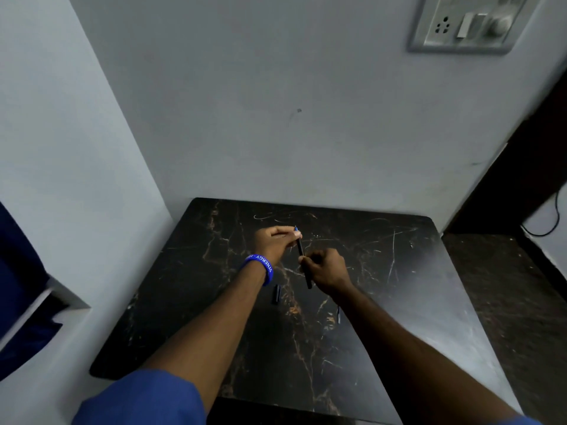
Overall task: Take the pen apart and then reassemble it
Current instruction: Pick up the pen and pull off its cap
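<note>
1. One dark marble-look table top [383, 302] w/ gold-brown veins and pale scratches, pushed into a corner of pale grey walls; rounded corners, glare on its right side.
2. Room: switch/socket plate [466, 24] high on the back wall at right, dark panel at far right w/ a black cable [552, 222] looping on a white patch, dark floor beside the table.
3. Two bare hands over the table's middle. Left hand [273, 240] pinches the far end of the pen barrel [302, 259], fingers closed on it just by the blue tip. Right hand [328, 266] is curled shut round the barrel's mid part, near end sticking out below the fist.
4. Barrel is thin, black, held above the surface, running from far to near (slightly tilted).
5. Two loose pieces lie on the table: a short dark cap-like piece [276, 293] under the left wrist, and a thin small part [338, 314] by the right forearm, well apart from each other.
6. One blue wristband [260, 266] w/ white letters on the left wrist; blue sleeves at both upper arms.
7. Hard to tell: what the thin part is exactly, and the wristband text past "SYNERGY". Blue object at the left edge is cut off. Table's near edge is hidden by the arms.
</note>
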